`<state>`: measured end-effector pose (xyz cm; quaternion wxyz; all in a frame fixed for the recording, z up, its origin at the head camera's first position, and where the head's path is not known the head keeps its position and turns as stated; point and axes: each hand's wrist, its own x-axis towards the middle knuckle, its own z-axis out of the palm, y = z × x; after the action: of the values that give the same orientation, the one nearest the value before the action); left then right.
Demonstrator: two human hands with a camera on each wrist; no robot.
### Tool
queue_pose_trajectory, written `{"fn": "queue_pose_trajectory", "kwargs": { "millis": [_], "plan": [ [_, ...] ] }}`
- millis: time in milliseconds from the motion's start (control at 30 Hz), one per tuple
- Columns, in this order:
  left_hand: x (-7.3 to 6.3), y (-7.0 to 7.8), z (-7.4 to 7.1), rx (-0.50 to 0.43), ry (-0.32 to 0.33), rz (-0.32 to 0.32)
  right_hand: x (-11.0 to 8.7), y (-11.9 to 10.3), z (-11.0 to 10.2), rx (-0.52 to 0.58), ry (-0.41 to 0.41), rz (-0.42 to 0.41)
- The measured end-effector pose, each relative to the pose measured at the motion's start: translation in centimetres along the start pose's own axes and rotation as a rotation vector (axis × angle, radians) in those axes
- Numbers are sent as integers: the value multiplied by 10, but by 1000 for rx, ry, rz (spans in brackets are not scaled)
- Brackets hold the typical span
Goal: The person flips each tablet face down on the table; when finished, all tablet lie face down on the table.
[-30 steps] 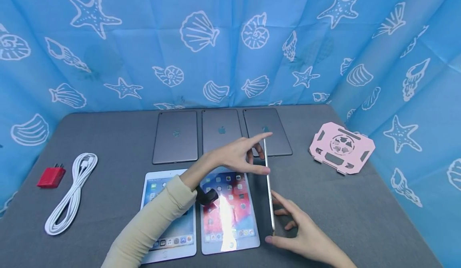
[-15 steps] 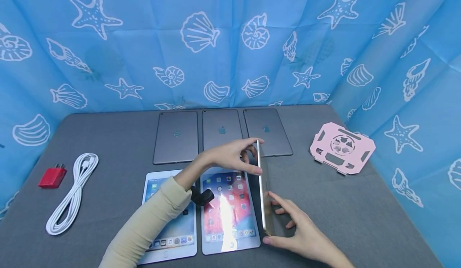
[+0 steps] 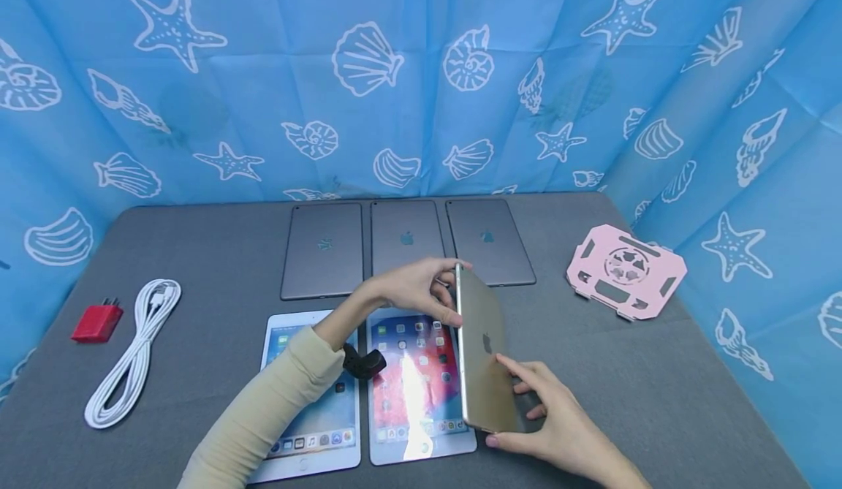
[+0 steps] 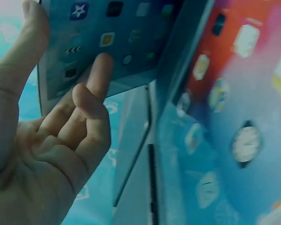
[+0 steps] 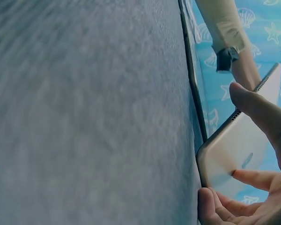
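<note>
A gold-backed tablet [image 3: 479,372] stands tilted on its long edge, its upper edge leaning left and its back turned up to the right. My left hand [image 3: 421,286] grips the far part of that upper edge between thumb and fingers. In the left wrist view its lit screen [image 4: 131,40] shows icons beside my curled fingers. My right hand [image 3: 552,419] holds the near end. The right wrist view shows the thumb on the speaker-hole edge and an index fingertip on the back [image 5: 253,136]. Left of it lie two white tablets, a red-screened one [image 3: 421,379] and a blue-screened one [image 3: 316,408], the latter partly under my sleeve.
Three dark tablets, [image 3: 322,270] among them, lie face down along the back. A pink slotted stand [image 3: 625,271] lies at the right. On the left are a red charger plug [image 3: 96,323] and a coiled white cable [image 3: 128,372]. A blue curtain [image 3: 368,109] borders the grey table.
The held tablet has tipped from nearly upright toward the left, so its gold back now shows. My left hand has moved left and slightly nearer; my right hand has stayed nearly in place.
</note>
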<state>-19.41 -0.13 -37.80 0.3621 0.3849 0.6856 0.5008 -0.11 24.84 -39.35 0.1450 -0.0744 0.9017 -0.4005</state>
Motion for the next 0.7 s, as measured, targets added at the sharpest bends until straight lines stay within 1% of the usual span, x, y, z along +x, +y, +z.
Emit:
{"fn": "queue_pose_trajectory", "kwargs": {
  "millis": [200,300,400,533,700],
  "plan": [
    [0,-9,4,-40,20,-16,-2,6,-5,-72,50,-29],
    [1,-13,7,-53,25,-25,-2,9,-9,-100,51,-16],
    [3,-17,10,-51,31,-27,-2,12,-13,-116,42,13],
    [6,-21,14,3,61,-33,-2,16,-18,-143,38,15],
    [11,-24,21,85,98,-65,-3,24,-24,-190,73,-18]
  ]
}}
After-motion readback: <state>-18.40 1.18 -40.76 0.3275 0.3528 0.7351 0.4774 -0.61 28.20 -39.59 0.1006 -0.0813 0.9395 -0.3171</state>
